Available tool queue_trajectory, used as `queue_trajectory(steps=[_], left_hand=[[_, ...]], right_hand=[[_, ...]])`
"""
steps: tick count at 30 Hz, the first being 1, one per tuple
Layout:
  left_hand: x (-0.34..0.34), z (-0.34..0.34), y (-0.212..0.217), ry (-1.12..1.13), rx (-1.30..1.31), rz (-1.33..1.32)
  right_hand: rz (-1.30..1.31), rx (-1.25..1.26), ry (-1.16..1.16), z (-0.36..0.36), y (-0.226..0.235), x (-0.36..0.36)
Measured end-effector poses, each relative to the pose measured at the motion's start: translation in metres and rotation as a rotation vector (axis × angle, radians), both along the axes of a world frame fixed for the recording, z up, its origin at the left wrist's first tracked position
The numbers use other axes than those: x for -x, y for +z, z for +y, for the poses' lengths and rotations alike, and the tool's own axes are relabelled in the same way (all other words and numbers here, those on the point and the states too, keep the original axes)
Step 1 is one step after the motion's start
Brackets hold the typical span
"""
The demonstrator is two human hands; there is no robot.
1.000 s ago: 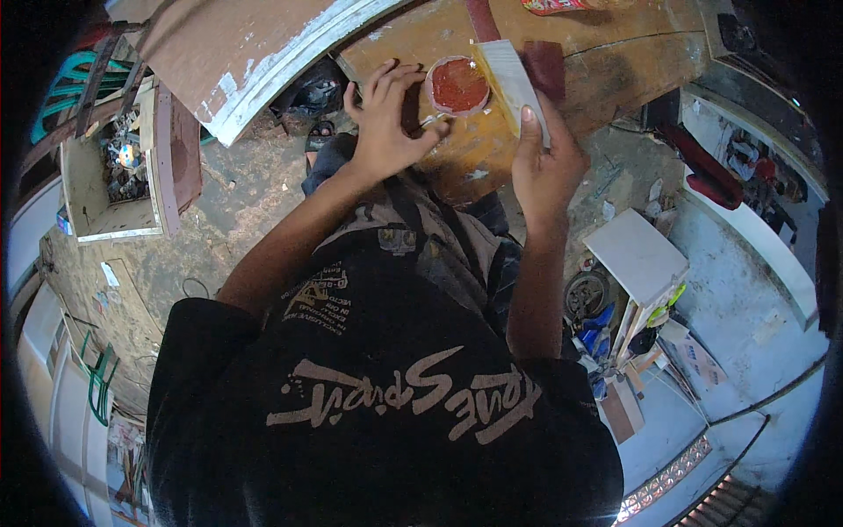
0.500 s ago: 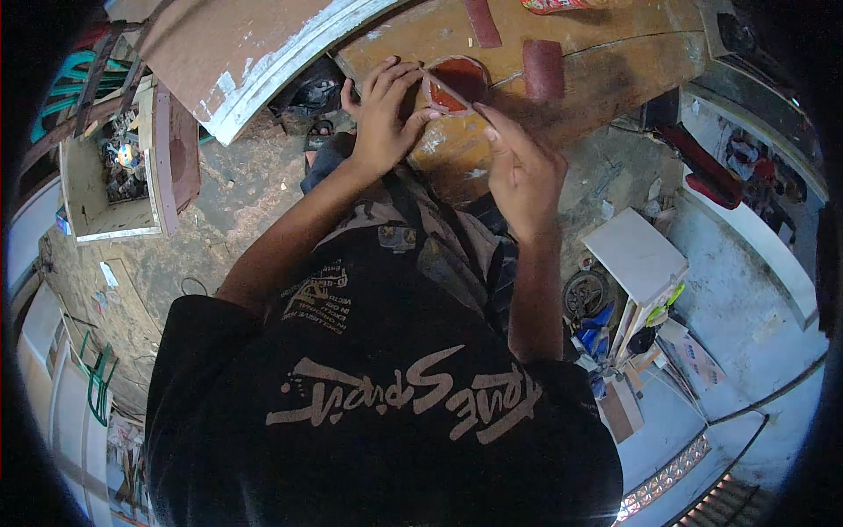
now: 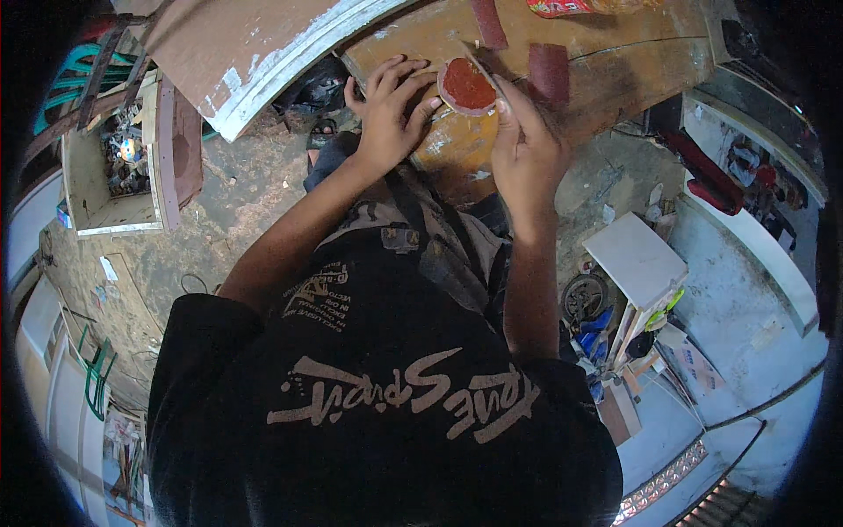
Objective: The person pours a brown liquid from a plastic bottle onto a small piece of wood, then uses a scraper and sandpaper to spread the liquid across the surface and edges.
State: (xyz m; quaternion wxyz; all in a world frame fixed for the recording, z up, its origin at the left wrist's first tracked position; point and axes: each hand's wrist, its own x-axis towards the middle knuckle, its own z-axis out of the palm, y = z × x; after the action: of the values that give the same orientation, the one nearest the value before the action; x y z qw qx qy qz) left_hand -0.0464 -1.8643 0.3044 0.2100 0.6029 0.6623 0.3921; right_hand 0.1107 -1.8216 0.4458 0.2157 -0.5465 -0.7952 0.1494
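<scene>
A round shallow container with a pinkish rim [image 3: 475,111] holds a smooth orange-red substance whose kind I cannot make out. It rests on the worn wooden tabletop [image 3: 615,75]. My right hand [image 3: 529,158] pinches a thin flat stick [image 3: 482,68], which slants along the container's right side. To the left, my left hand [image 3: 391,114] has its fingers spread over the table edge, the thumb beside the container's left rim. Whether that thumb touches the rim is hard to tell.
Two dark red pieces that look like sandpaper [image 3: 549,73] lie beyond the container, near a red packet [image 3: 559,7]. A paint-smeared panel [image 3: 263,66] juts in at left. On the floor stand an open wooden box [image 3: 167,149] and, at right, a white-topped piece [image 3: 637,255].
The stick has gone from lying across the middle of the container to its right side, uncovering the red surface. The container sits slightly farther right; my left hand has barely moved.
</scene>
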Motion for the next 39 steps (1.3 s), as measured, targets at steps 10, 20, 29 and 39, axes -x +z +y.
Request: queue_trajectory(steps=[10,20,29,39], left_hand=[[0.0,0.0,-0.003,0.039,-0.024,-0.037],[0.001,-0.001,0.0,0.0,-0.004,-0.018],[-0.005,0.002,-0.001,0.068,-0.011,-0.067],[-0.003,0.004,-0.011,0.031,0.02,-0.073]], right_hand=[[0.086,0.124,0.149,-0.02,0.018,-0.004],[0.104,0.025,-0.132,-0.008,0.009,-0.035],[0.02,0.077,0.178,0.008,0.013,0.001],[0.083,0.217,0.174,-0.02,0.023,-0.018]])
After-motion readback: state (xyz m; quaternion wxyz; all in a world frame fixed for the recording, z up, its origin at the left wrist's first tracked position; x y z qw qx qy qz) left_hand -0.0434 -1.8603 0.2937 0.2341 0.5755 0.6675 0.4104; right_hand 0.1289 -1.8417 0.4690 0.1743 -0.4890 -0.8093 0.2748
